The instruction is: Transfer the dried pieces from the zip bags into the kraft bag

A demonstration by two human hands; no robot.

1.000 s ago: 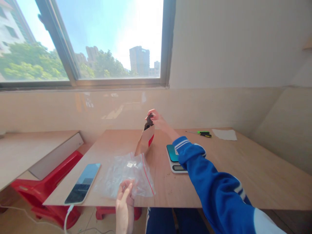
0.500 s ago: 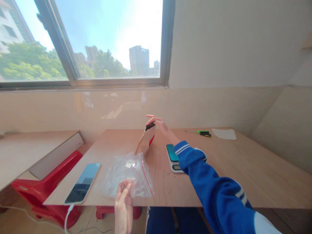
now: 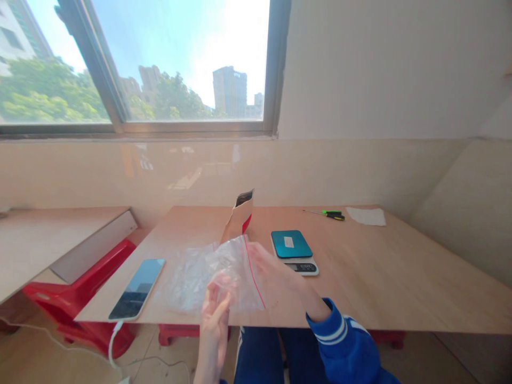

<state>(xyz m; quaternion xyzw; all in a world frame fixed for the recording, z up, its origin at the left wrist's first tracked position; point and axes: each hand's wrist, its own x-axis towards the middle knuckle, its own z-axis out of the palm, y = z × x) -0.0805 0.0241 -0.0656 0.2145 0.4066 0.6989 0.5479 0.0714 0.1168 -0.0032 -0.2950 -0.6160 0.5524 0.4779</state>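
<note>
Grip unclear: my left hand (image 3: 214, 314) and right hand (image 3: 276, 272) both touch the clear zip bag (image 3: 204, 280), empty-looking on the plywood table (image 3: 380, 272), with the paper pouch (image 3: 240, 216) standing open just behind it

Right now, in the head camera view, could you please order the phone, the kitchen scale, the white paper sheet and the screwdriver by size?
Largest first: the phone and the kitchen scale look alike, and the phone is nearer the camera, so I won't rank them. Then the white paper sheet, then the screwdriver.
</note>
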